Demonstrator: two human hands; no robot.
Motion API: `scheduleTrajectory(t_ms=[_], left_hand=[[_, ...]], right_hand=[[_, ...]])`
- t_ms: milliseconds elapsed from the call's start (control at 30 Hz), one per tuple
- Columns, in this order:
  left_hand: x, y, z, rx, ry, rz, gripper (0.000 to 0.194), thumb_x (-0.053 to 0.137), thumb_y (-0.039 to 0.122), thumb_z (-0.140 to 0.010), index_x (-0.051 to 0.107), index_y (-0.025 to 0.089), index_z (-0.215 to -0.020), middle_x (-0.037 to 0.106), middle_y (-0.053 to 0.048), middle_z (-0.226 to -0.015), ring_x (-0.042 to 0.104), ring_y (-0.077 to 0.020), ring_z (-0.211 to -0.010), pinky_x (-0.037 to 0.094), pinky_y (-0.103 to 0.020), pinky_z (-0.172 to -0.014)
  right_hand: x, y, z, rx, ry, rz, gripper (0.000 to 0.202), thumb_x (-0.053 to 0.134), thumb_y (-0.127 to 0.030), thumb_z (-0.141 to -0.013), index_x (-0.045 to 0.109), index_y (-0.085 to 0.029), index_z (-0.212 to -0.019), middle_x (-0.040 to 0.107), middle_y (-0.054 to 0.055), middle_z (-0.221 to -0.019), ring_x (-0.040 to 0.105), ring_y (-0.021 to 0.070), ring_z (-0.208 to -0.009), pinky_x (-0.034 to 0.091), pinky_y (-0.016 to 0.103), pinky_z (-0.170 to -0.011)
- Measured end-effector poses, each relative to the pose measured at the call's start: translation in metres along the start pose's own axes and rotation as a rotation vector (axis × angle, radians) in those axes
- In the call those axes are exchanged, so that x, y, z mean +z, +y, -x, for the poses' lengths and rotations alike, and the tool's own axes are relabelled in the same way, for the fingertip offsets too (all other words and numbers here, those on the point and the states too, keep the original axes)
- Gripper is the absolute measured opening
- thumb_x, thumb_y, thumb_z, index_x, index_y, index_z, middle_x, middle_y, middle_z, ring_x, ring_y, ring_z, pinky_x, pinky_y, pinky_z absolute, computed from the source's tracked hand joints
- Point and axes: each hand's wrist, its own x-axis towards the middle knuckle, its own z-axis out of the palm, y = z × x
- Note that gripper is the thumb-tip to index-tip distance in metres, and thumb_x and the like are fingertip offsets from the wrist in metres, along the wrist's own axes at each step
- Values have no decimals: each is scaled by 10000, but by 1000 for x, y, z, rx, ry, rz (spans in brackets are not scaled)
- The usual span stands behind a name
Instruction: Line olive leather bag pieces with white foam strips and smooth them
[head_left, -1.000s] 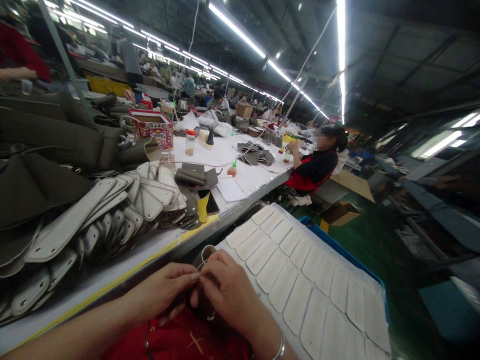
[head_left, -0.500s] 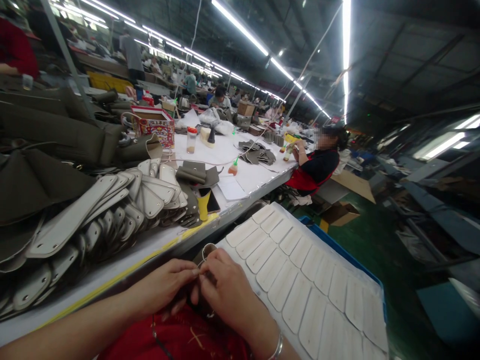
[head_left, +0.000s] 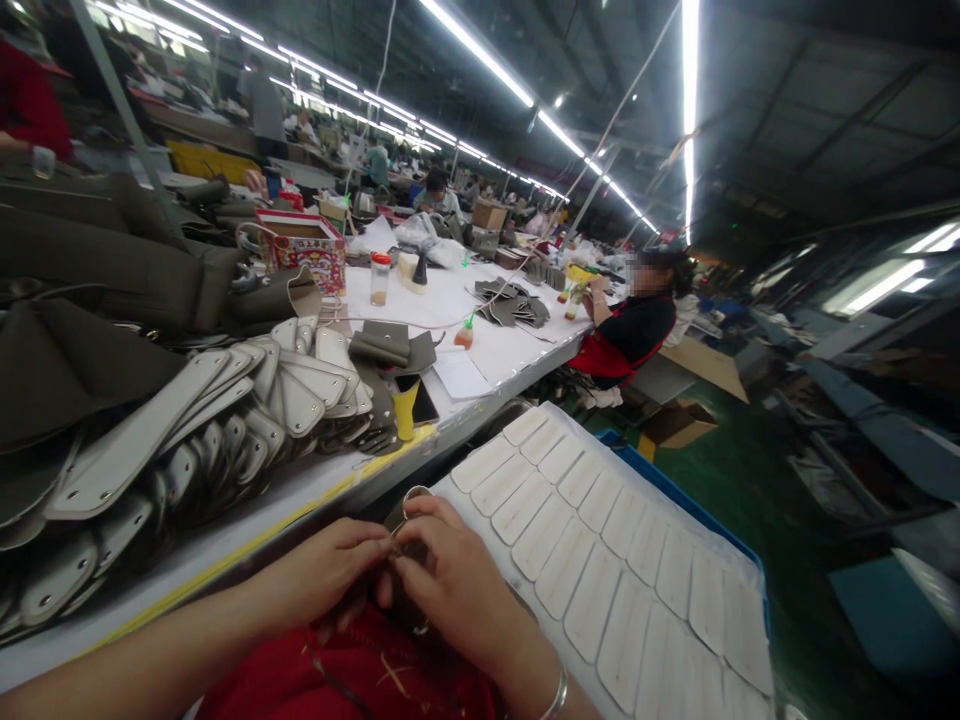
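Hands pinching dark piece, box (lettering blurred)

At near centre, the left hand and right hand meet fingertip to fingertip on a dark piece. Pale strips lie in rows to the right; rivet-studded straps heap on the desk at left.

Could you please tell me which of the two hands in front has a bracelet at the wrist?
The right hand has it: a silvery bangle circles that wrist, while the left hand shows none at its wrist.
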Motion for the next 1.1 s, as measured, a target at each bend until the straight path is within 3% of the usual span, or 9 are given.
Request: scheduleTrajectory(t_ms=[100,200,267,333,400,500,667,933,1100], left_hand=[[-2,2,1,1,-8,52,404,389,483,-848,584,143,-747,553,-4,-515,373,-72,-301,320,-160,-275],[0,5,2,12,11,125,376,427,479,-830,584,138,-805,620,-29,-617,382,-61,-306,323,-153,-266],[1,7,2,23,9,196,361,453,471,-817,580,135,-850,647,-42,-673,394,-57,-311,328,-148,-266],[2,7,2,34,0,248,350,469,464,-813,581,134,-843,646,-38,-662,398,-58,-309,326,-146,-266],[3,6,2,36,-7,248,365,459,469,-827,590,132,-781,597,-12,-546,379,-60,-289,299,-143,-260],[5,4,3,35,14,198,432,417,498,-855,599,134,-710,466,27,-376,339,-66,-257,237,-139,-253],[11,5,5,48,44,151,426,428,507,-847,584,143,-692,465,31,-372,353,-73,-262,272,-147,-262],[11,2,5,43,41,149,436,412,501,-856,577,138,-679,453,27,-367,353,-76,-263,266,-150,-262],[11,-1,2,83,37,166,437,415,504,-858,575,137,-684,474,19,-374,388,-86,-267,259,-152,-261]], right_hand=[[-2,3,4,-21,57,-25,313,609,-142,-777,569,-211,-1080,513,43,-1208,467,154,-1156,386,290,-1016],[0,5,12,12,217,22,474,601,-152,-779,473,-233,-1228,422,79,-1313,538,168,-1034,492,307,-878],[4,5,20,-23,402,103,427,567,-148,-810,478,-243,-1216,438,93,-1270,565,162,-934,518,300,-768],[9,3,27,-128,483,193,261,536,-134,-838,566,-239,-1075,536,67,-1059,562,153,-841,504,283,-709],[15,1,31,-201,400,251,157,517,-125,-854,614,-226,-927,555,34,-840,543,149,-766,484,275,-681],[25,1,32,-154,291,252,144,485,-150,-882,617,-206,-870,560,33,-792,523,152,-729,470,287,-676],[34,5,28,-81,407,230,101,495,-199,-892,590,-201,-925,562,52,-869,526,167,-772,463,304,-700],[30,3,22,-108,284,331,185,427,-181,-918,581,-186,-815,546,38,-767,503,167,-720,423,312,-667],[30,3,23,-69,342,194,77,496,-175,-876,569,-195,-890,552,37,-855,524,162,-785,435,294,-708]])
